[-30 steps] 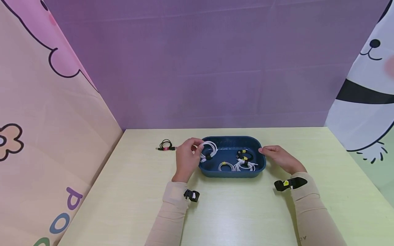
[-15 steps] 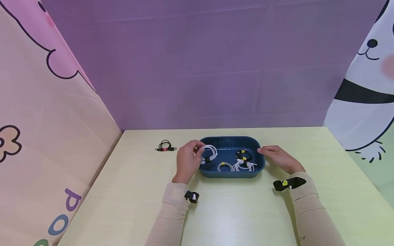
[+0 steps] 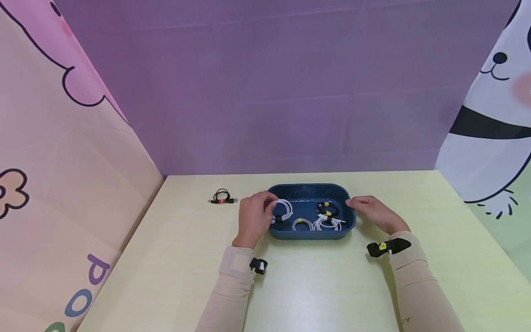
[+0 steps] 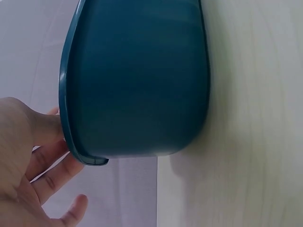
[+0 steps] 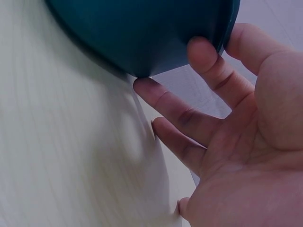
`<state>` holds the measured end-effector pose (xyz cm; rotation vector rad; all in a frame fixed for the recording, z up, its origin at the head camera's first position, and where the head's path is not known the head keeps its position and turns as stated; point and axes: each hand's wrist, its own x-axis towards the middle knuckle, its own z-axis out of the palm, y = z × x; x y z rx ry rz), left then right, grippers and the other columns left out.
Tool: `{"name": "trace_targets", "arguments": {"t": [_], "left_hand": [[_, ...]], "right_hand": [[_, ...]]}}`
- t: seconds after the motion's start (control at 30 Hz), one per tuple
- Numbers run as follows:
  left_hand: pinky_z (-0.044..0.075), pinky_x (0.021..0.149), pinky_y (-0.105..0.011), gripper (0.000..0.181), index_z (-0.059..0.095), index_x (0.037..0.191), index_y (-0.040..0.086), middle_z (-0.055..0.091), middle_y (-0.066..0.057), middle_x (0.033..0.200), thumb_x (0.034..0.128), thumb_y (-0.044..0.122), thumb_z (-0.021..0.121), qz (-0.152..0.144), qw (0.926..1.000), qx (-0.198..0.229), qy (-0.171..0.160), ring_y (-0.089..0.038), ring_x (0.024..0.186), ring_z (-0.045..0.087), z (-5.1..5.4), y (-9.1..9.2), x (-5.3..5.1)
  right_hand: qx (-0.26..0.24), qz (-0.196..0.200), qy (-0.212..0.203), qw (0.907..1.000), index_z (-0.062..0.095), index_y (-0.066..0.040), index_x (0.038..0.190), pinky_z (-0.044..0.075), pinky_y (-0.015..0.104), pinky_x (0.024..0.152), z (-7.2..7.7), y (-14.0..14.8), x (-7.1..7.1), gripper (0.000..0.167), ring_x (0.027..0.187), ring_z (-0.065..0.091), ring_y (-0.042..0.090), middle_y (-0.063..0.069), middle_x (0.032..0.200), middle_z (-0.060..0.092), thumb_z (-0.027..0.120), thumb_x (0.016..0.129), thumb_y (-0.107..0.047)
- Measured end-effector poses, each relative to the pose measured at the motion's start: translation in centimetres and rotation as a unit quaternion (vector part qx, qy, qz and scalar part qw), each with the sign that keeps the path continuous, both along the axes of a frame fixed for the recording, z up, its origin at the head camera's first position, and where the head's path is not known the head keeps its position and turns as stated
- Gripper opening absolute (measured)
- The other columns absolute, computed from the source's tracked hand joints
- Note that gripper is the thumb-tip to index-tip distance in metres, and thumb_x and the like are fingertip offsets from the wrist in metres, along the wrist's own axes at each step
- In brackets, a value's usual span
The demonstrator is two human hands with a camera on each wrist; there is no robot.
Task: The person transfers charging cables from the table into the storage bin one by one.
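At the left end of a blue plastic box (image 3: 315, 235), my left hand (image 3: 254, 220) pinches a coiled white cable (image 3: 286, 210) with a black tie, low inside the rim. The box wall hides those fingertips in the left wrist view. My right hand (image 3: 379, 214) grips the right rim, thumb over the edge and forefinger against the outer wall (image 5: 142, 33). Inside the box lie a black cable (image 3: 333, 210) with yellow ties, a white coil (image 3: 329, 224) with a black tie, and a smaller white coil (image 3: 302, 224) with a yellow tie.
A small black cable (image 3: 221, 197) with a red tie lies on the pale table (image 3: 315, 286), left of the box. A purple cloth (image 3: 290, 92) rises behind the table, with printed cloths at both sides.
My left hand has lowered the white cable a little, deeper into the left end of the box. My right hand stays at the right rim. The head view has shifted slightly.
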<state>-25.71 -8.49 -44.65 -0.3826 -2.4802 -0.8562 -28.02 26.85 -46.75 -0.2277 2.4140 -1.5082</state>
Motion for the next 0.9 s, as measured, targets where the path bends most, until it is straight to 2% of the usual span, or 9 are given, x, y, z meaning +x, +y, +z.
{"name": "trace_targets", "arguments": {"t": [0.1,0.17,0.33,0.5,0.73,0.9], "left_hand": [[0.05,0.091,-0.047,0.008,0.078,0.1,0.013,0.078,-0.003,0.088,0.0927,0.013,0.076,-0.004,1.0,-0.009,0.001,-0.018,0.068,0.065,0.1,0.0,0.1],[0.049,0.095,-0.049,0.008,0.078,0.1,0.013,0.078,-0.003,0.089,0.0929,0.013,0.075,-0.005,0.9999,-0.014,-0.001,-0.021,0.071,0.067,0.2,0.0,0.2],[0.046,0.095,-0.049,0.007,0.077,0.099,0.013,0.078,-0.003,0.091,0.0929,0.011,0.075,-0.004,0.9992,-0.037,-0.013,-0.022,0.084,0.071,0.3,0.2,0.4],[0.044,0.096,-0.047,0.007,0.077,0.099,0.012,0.077,-0.003,0.09,0.0926,0.011,0.075,-0.008,0.9979,-0.06,-0.025,-0.02,0.083,0.07,0.3,0.5,0.5],[0.045,0.099,-0.048,0.007,0.077,0.1,0.013,0.077,-0.001,0.09,0.0928,0.013,0.076,-0.008,0.9925,-0.117,-0.032,-0.02,0.085,0.071,0.1,0.9,0.5],[0.046,0.099,-0.048,0.007,0.077,0.099,0.014,0.078,-0.001,0.09,0.0928,0.014,0.076,-0.007,0.9894,-0.142,-0.029,-0.021,0.085,0.071,-0.1,1.1,0.5]], "right_hand": [[0.002,-0.002,-0.001,1.0,0.063,-0.003,0.091,0.025,0.062,0.118,0.0,0.0,0.0,0.041,0.136,0.042,0.035,0.016,0.125,0.055,0.057,0.104,-0.041],[0.001,-0.006,-0.002,1.0,0.065,-0.002,0.096,0.024,0.063,0.119,0.1,0.0,0.0,0.041,0.138,0.041,0.036,0.017,0.129,0.055,0.057,0.104,-0.041],[0.005,-0.003,-0.002,1.0,0.065,0.0,0.099,0.023,0.063,0.12,0.1,-0.1,0.1,0.043,0.138,0.041,0.035,0.017,0.129,0.055,0.056,0.105,-0.042],[0.018,-0.002,0.001,0.9998,0.065,-0.002,0.099,0.026,0.061,0.118,0.1,-0.2,0.1,0.044,0.135,0.042,0.034,0.015,0.127,0.055,0.055,0.105,-0.044],[0.022,-0.009,-0.003,0.9997,0.068,0.0,0.11,0.023,0.064,0.12,0.3,-0.2,0.3,0.047,0.144,0.039,0.038,0.019,0.141,0.054,0.055,0.105,-0.044],[0.024,-0.005,-0.001,0.9997,0.066,0.0,0.102,0.024,0.064,0.12,0.2,-0.2,0.2,0.046,0.141,0.04,0.037,0.018,0.136,0.055,0.054,0.105,-0.045]]}}
